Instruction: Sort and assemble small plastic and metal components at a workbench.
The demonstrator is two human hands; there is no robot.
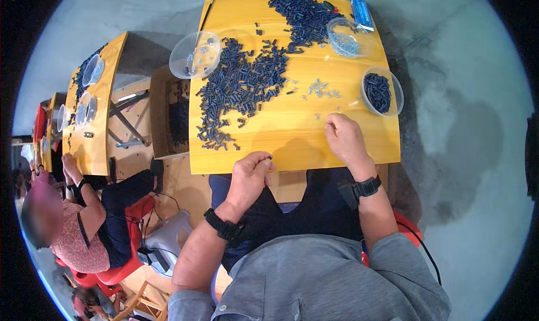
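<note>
Yellow bench (303,147) is strewn with black tubes (241,82). Right fingers (337,120) are curled, contents can't be told; left fingers (261,164) are pinched on a dark piece (269,157) near the front edge. Seemingly one-by-one handling; a steady pinch is probably called for next.

If the yellow table (236,17) is a clock face, with twelve at its far edge, the left hand (251,175) is at seven, and its fingertips pinch a small dark piece (269,157). The right hand (346,141) is between four and five, fingers curled; whether it holds something, I cannot tell. A heap of small black parts (244,85) spreads at nine, and another heap (300,17) lies at twelve. A clear bowl (178,62) stands between nine and ten, a second bowl (353,28) between one and two, and a third bowl (397,96), containing black parts, at three.
</note>
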